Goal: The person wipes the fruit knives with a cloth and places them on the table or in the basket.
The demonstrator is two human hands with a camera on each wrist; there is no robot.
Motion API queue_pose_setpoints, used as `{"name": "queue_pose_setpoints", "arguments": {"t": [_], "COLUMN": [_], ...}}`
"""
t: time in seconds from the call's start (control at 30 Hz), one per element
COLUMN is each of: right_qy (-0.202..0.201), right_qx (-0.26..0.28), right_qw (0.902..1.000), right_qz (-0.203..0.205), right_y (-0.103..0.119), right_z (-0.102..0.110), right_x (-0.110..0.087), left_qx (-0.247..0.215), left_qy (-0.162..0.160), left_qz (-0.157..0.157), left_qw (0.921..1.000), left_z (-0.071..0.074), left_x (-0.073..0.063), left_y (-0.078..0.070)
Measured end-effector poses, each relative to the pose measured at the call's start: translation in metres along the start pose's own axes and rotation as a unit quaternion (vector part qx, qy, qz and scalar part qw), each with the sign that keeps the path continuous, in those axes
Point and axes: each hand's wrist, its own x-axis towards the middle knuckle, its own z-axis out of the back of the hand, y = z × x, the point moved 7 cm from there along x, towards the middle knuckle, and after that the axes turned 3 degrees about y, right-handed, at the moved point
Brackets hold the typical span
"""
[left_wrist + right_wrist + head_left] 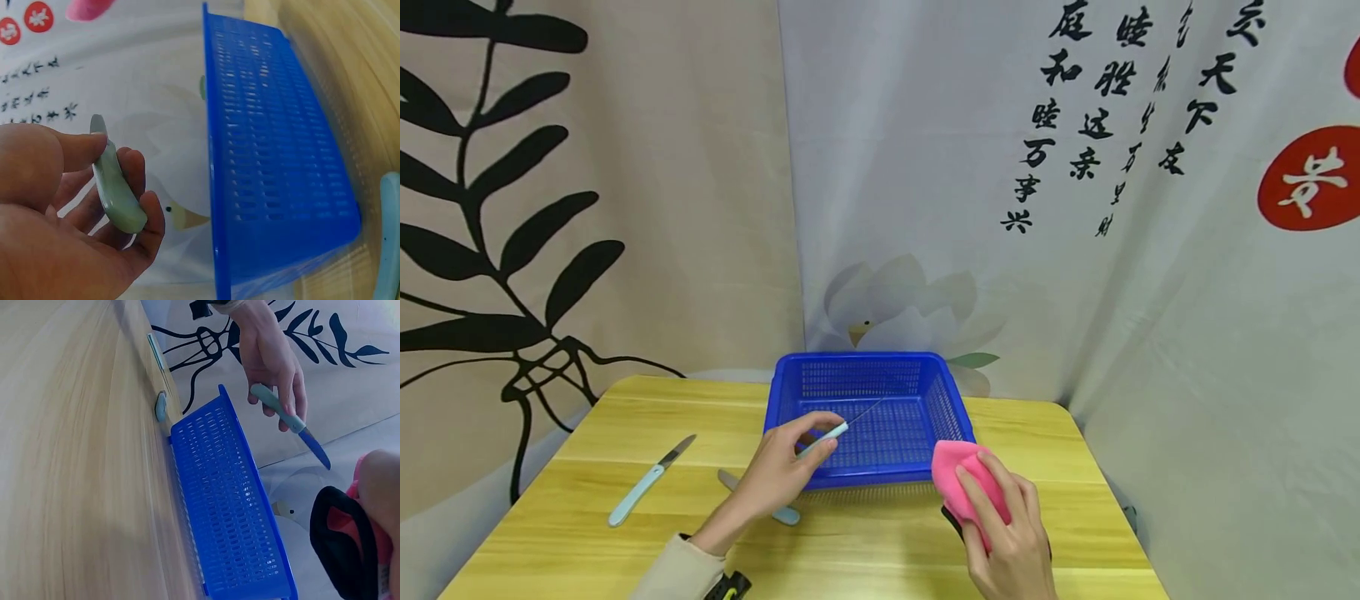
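My left hand (pixel 775 475) grips a small knife (pixel 281 411) by its light blue handle. Its blade points right, over the blue plastic basket (pixel 868 357). In the left wrist view the thumb presses against the handle (pixel 119 197) and the fingers curl behind it. At the basket's front right corner, my right hand (pixel 1011 525) holds a soft pink fabric thing (pixel 953 468), bunched under the fingers. The right wrist view shows its black-edged opening (pixel 344 547) with pink lining, like a glove or pouch. The basket's inside shows only its mesh walls and bottom.
A second light blue knife (pixel 640 492) lies on the wooden table (pixel 550 533) at the left. Another knife (pixel 786 516) lies beneath my left wrist, its middle hidden. A printed curtain (pixel 910 167) hangs close behind the table and basket.
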Motion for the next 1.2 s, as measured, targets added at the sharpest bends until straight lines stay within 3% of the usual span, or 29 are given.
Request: {"name": "queue_pose_setpoints", "arguments": {"t": [0.23, 0.53, 0.73, 0.97, 1.2], "right_qy": [0.014, 0.026, 0.023, 0.029, 0.050], "right_qx": [-0.007, -0.012, -0.011, -0.011, -0.015], "right_qw": [0.9998, 0.9994, 0.9996, 0.9995, 0.9984], "right_qz": [-0.016, -0.020, -0.011, -0.011, -0.023], "right_y": [-0.004, -0.005, -0.004, -0.004, -0.004], "right_z": [0.001, 0.001, 0.000, -0.001, -0.002], "right_x": [-0.005, -0.006, -0.006, -0.006, -0.008], "left_qx": [0.070, 0.108, 0.126, 0.155, 0.226], "left_qy": [-0.013, 0.007, -0.001, 0.005, 0.037], "left_qz": [-0.054, -0.040, -0.043, -0.042, -0.043], "left_qw": [0.9960, 0.9933, 0.9911, 0.9869, 0.9724], "left_z": [-0.006, -0.015, -0.016, -0.016, -0.017], "left_x": [0.019, 0.041, 0.054, 0.058, 0.047], "left_y": [-0.001, 0.004, 0.008, 0.011, 0.010]}}
